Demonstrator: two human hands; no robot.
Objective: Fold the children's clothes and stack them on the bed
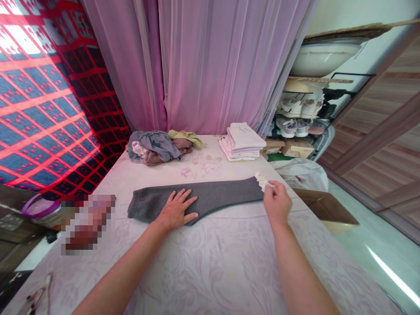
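Observation:
Dark grey pants (226, 192), folded lengthwise, lie across the table with the waistband at the left. My left hand (177, 209) rests flat on the wide upper part, fingers spread. At the right end, my right hand (277, 202) is closed in a pinch on the white ruffled trim (261, 181) at the leg's cuff. Part of that trim is hidden behind my fingers.
A heap of crumpled clothes (157, 146) sits at the back left, and a stack of folded white clothes (244, 142) at the back right. A cardboard box (323, 208) stands beyond the right edge. Scissors (36, 299) lie at the near left, a blurred-out item (87, 225) further up.

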